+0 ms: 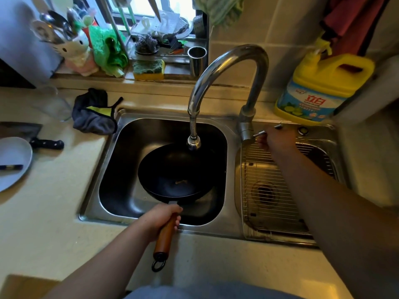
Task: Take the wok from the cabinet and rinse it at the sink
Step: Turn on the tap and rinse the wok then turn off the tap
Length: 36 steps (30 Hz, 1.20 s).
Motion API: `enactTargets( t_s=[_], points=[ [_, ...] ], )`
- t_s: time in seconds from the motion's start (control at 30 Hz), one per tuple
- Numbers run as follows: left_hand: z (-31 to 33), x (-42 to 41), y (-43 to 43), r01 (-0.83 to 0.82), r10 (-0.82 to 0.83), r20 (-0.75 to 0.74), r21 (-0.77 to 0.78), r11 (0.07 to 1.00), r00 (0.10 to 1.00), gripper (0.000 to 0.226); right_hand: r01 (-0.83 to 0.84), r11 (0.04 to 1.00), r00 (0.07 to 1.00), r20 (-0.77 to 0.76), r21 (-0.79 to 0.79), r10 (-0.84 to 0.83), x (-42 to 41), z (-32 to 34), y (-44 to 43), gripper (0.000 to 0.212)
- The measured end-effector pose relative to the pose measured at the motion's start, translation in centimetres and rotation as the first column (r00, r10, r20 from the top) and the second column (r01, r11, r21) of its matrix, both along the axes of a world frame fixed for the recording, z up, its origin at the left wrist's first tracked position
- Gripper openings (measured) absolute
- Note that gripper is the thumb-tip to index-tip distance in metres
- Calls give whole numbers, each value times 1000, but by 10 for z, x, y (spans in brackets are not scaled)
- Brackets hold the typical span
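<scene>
A black wok (174,173) with a wooden handle (165,236) hangs over the left basin of the steel sink (121,169), under the faucet's spout (193,143). A small pale scrap lies in the wok's bottom. My left hand (160,216) is closed around the handle close to the pan. My right hand (275,140) reaches past the faucet base and grips the tap lever (260,133). No water is visible at the spout.
The right basin (280,190) holds a wire rack. A yellow detergent jug (319,89) stands behind it. A grey cloth (95,113) lies left of the sink, with a knife (46,144) and a plate (13,162) further left. A sponge (148,70) and a steel cup (197,60) sit on the sill.
</scene>
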<state>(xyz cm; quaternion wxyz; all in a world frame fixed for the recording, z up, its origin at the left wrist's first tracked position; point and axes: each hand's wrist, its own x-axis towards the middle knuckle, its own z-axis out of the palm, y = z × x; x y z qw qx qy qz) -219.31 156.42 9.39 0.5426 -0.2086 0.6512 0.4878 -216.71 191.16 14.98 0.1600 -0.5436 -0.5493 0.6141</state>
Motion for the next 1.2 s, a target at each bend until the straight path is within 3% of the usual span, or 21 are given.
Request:
enactTargets(
  t_s=[0.2, 0.6, 0.7, 0.77, 0.83, 0.97, 1.07, 1.2],
  points=[
    [-2, 0, 1, 13, -13, 3, -11, 1000, 1000, 7, 26, 999, 998, -51, -36, -28, 2, -3, -4, 26],
    [-5, -2, 2, 9, -9, 4, -22, 1000, 1000, 7, 82, 995, 994, -72, -63, -87, 4, -13, -9, 26],
    [-3, -1, 2, 7, -7, -1, -15, 1000, 1000, 7, 20, 996, 998, -50, -82, -25, 9, -11, -22, 19],
    [-1, 0, 4, -3, 3, 0, -10, 1000, 1000, 8, -79, 982, 997, -2, -174, 80, 21, -11, -42, 15],
    [1, 1, 6, -23, 23, 7, -5, 1000, 1000, 13, -234, 924, 962, 63, -303, 265, 38, -13, -76, 19],
    [7, 2, 11, -66, 66, 22, 9, 998, 998, 22, -495, 691, 794, 49, -527, 606, 73, -9, -166, 25],
    [9, 3, 13, -77, 77, 26, 22, 997, 997, 23, -579, 557, 702, -16, -596, 712, 81, -5, -210, 35],
    [11, 4, 16, -77, 77, 5, 44, 996, 997, 24, -577, 532, 694, -29, -619, 719, 76, -5, -238, 37]
  ],
)
